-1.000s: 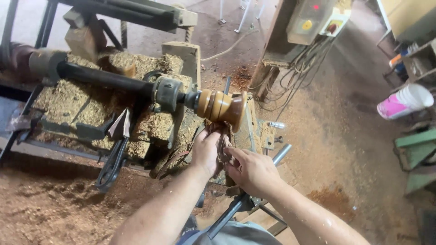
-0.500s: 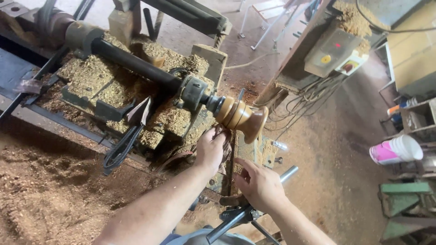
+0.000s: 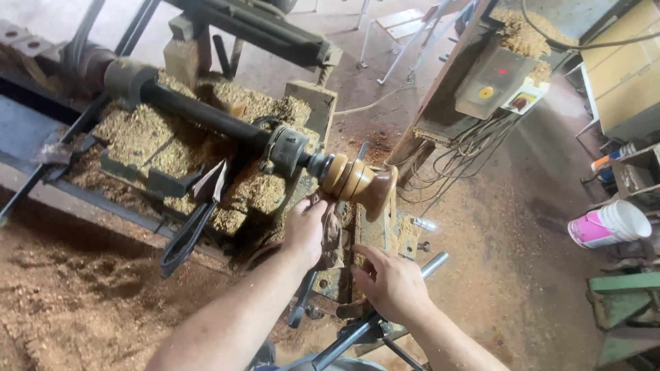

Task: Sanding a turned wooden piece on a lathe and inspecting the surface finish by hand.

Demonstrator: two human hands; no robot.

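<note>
A turned wooden piece (image 3: pixel 359 182), tan with ridges and a flared brown end, is mounted on the lathe spindle (image 3: pixel 289 151). My left hand (image 3: pixel 307 229) is just below it, shut on a brownish cloth or abrasive strip (image 3: pixel 333 233) pressed up toward the underside of the wood. My right hand (image 3: pixel 390 283) is lower and to the right, fingers partly spread, resting by the lathe's metal rest (image 3: pixel 371 230). It holds nothing that I can make out.
The lathe bed (image 3: pixel 172 148) is heaped with wood shavings; sawdust covers the floor. A dark metal lever (image 3: pixel 354 330) and a steel bar (image 3: pixel 434 263) lie near my right hand. A switch box (image 3: pixel 498 79) with cables hangs at upper right. A pink and white bucket (image 3: pixel 608 223) stands at right.
My right hand has drawn away from the cloth and dropped lower. My left hand stays under the wooden piece. The view has shifted slightly.
</note>
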